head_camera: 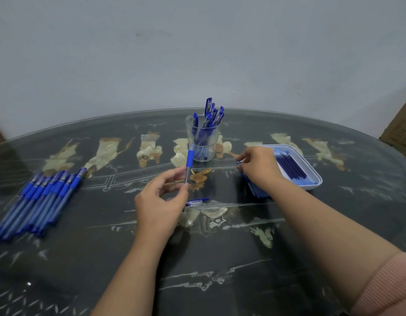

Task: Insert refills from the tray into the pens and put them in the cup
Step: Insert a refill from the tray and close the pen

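Your left hand (161, 201) pinches pen barrel (188, 160) upright before cup (189, 133); right hand (259, 166) pinches small blue piece (239, 163) beside tray (310, 173).

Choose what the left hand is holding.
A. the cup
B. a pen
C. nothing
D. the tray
B: the left hand pinches a pen near its lower end and holds it nearly upright in front of the cup. It touches neither the cup nor the tray.
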`<state>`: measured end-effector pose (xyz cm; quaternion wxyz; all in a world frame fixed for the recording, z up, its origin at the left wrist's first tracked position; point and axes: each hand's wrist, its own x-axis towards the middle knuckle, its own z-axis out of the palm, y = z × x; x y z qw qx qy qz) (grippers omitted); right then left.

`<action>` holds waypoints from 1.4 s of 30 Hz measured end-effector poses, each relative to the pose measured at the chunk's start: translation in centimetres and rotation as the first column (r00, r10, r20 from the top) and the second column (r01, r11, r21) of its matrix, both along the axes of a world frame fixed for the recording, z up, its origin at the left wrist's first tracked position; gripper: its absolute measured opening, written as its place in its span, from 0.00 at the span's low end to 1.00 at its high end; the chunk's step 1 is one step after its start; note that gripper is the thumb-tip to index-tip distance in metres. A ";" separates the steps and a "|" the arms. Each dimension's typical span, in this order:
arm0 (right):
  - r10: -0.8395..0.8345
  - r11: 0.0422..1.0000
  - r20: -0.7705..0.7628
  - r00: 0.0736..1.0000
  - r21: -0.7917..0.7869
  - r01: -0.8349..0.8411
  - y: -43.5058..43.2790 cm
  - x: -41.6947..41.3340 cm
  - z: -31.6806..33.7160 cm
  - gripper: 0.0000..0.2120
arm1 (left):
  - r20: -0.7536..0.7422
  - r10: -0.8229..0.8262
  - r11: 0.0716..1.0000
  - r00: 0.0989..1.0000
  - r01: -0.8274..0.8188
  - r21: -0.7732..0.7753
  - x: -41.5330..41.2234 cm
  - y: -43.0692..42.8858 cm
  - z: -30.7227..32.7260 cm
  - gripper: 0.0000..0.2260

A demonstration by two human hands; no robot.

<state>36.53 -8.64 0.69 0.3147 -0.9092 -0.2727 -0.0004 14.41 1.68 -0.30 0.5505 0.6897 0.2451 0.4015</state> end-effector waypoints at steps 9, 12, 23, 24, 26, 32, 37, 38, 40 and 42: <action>-0.227 0.955 0.036 0.973 0.202 0.216 -4.3 -0.3 1.0 0.09 | 0.052 0.052 0.996 0.997 -0.055 0.068 -0.1 -0.4 -0.1 0.17; -0.283 0.958 0.065 0.957 0.061 0.279 -6.3 0.5 0.9 0.09 | 0.052 0.054 0.995 0.997 -0.059 0.086 -0.1 -0.5 -0.1 0.17; -0.244 0.954 0.006 0.970 -0.179 0.241 -6.7 1.6 0.6 0.16 | 0.021 0.033 0.996 0.999 -0.035 0.078 -0.3 -0.4 -0.2 0.18; -0.248 0.955 0.004 0.969 -0.166 0.245 -6.7 1.7 0.6 0.16 | 0.020 0.034 0.996 0.999 -0.035 0.079 -0.2 -0.4 -0.2 0.18; -0.265 0.954 0.000 0.964 -0.147 0.262 -6.7 1.9 0.7 0.17 | 0.018 0.034 0.996 0.999 -0.035 0.082 -0.1 -0.3 -0.3 0.18; -0.274 0.949 0.003 0.962 -0.159 0.271 -6.6 1.5 1.1 0.15 | 0.012 0.036 0.995 0.999 -0.037 0.089 -0.1 -0.1 -0.6 0.17; -0.247 0.951 -0.018 0.969 -0.194 0.239 -6.3 0.9 1.7 0.16 | 0.010 0.031 0.995 0.999 -0.032 0.093 0.0 -0.1 -0.6 0.17; -0.247 0.953 -0.026 0.969 -0.184 0.239 -6.2 0.8 1.8 0.17 | 0.012 0.033 0.995 0.999 -0.034 0.091 0.0 -0.1 -0.6 0.18; -0.256 0.961 -0.055 0.965 -0.117 0.249 -6.2 0.7 1.9 0.17 | 0.014 0.033 0.995 0.999 -0.034 0.090 0.0 -0.1 -0.6 0.18; -0.263 0.964 -0.117 0.958 0.002 0.265 -6.3 0.6 2.0 0.17 | 0.015 0.031 0.995 0.999 -0.032 0.091 0.0 -0.1 -0.6 0.17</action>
